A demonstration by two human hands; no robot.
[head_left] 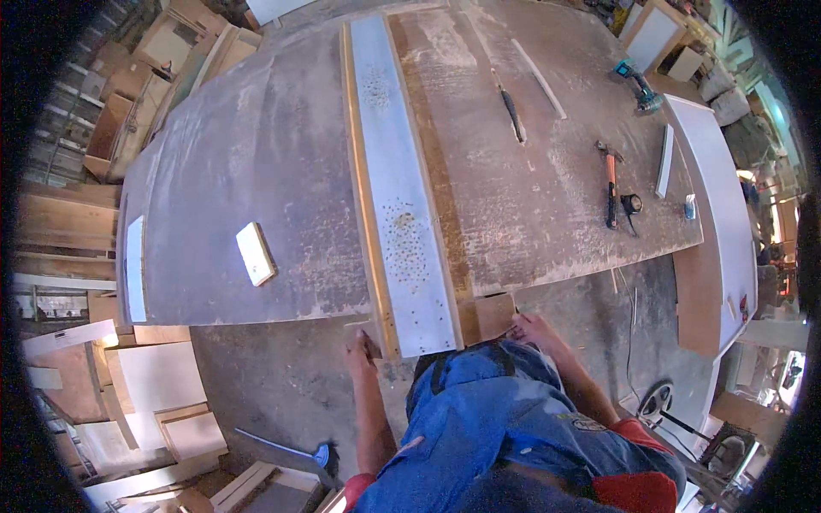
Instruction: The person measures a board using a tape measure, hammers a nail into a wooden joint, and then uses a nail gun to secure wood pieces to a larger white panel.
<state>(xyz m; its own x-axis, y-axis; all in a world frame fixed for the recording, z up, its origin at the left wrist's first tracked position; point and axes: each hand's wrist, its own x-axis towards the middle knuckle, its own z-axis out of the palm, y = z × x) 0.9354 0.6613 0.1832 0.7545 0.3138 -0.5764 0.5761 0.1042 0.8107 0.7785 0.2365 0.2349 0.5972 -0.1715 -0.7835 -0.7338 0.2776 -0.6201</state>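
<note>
"In the head view, where is the long panel?"

"On the worktable, long axis running away from the person, its near end beyond the table's near edge, between the hands; left hand slightly nearer."

"And the grip?"

"Left fingers closed on a brown strip, right hand closed on a brown board."

"Its look?"

"Bluish white, brown-edged, dark-speckled."

Left forearm stretched forward, left grip curled, right forearm slanting inward, right grip curled, grips apart.
</note>
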